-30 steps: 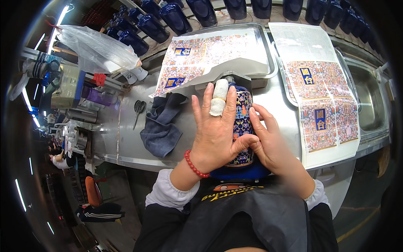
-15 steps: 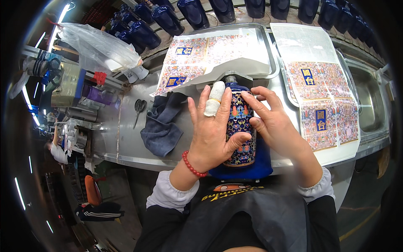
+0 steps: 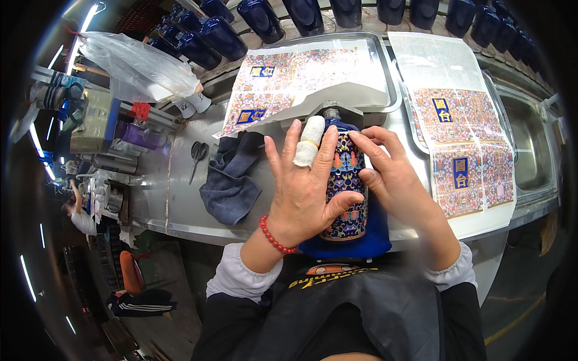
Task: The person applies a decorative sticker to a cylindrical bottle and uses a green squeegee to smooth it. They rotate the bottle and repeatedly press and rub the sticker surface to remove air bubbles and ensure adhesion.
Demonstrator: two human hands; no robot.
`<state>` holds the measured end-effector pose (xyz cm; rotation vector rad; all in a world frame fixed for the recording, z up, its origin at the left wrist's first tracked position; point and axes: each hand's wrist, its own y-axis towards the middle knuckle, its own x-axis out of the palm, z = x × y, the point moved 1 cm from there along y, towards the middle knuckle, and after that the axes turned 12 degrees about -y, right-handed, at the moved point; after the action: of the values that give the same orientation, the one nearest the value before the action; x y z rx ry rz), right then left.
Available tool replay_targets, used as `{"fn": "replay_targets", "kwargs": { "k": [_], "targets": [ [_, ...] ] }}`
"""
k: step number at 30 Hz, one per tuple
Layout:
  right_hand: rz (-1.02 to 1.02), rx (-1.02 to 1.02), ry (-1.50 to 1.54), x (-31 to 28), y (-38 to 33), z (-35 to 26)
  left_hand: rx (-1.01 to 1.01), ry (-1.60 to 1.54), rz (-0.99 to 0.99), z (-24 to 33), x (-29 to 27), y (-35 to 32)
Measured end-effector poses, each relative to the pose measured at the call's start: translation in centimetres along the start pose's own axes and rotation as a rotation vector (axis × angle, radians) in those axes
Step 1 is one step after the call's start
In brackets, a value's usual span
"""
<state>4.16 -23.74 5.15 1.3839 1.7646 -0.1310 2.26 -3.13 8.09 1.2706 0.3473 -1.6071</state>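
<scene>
A dark blue glass bottle [image 3: 346, 213] with a colourful floral pattern lies on a blue cloth pad [image 3: 377, 228], its neck pointing away from me. My left hand [image 3: 304, 180] rests flat on the bottle's left part, fingers spread. A white wrapping with a yellow band covers one of its fingers, and red beads circle the wrist. From the right, my right hand [image 3: 391, 171] touches the bottle's upper right edge with the index fingertip and its side with the thumb. Its fingers are apart and bent. A dark metal support [image 3: 352, 112] sits behind the bottle's neck.
A crumpled dark cloth [image 3: 229, 186] and black scissors [image 3: 197, 157] lie left. Patterned decal sheets [image 3: 265, 90] cover a metal tray [image 3: 394, 90]; more sheets [image 3: 469, 120] lie right, beside a sink [image 3: 533, 159]. Blue bottles [image 3: 307, 15] line the back. Another person [image 3: 81, 213] is far left.
The row of blue bottles at the back has shifted left. Both hands keep nearly the same place on the patterned bottle; the view has moved slightly.
</scene>
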Motion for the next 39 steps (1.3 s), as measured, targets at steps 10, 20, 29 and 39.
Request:
{"fn": "replay_targets", "kwargs": {
  "k": [10, 20, 29, 39],
  "targets": [
    [0.020, 0.059, 0.048, -0.1, -0.8, 0.1, 0.034, -0.052, 0.036, 0.8, -0.4, 0.0],
    [-0.021, 0.066, 0.057, 0.5, -2.1, 0.4, 0.001, -0.150, 0.083, 1.3, -0.1, -0.9],
    [0.002, 0.068, 0.120, 1.7, -2.6, -0.3, 0.047, 0.077, -0.014, 1.9, 0.8, -1.9],
    [0.013, 0.047, 0.094, 1.5, -2.5, -0.5, 0.024, -0.035, 0.090, 1.1, 0.8, -2.1]
  ]
}}
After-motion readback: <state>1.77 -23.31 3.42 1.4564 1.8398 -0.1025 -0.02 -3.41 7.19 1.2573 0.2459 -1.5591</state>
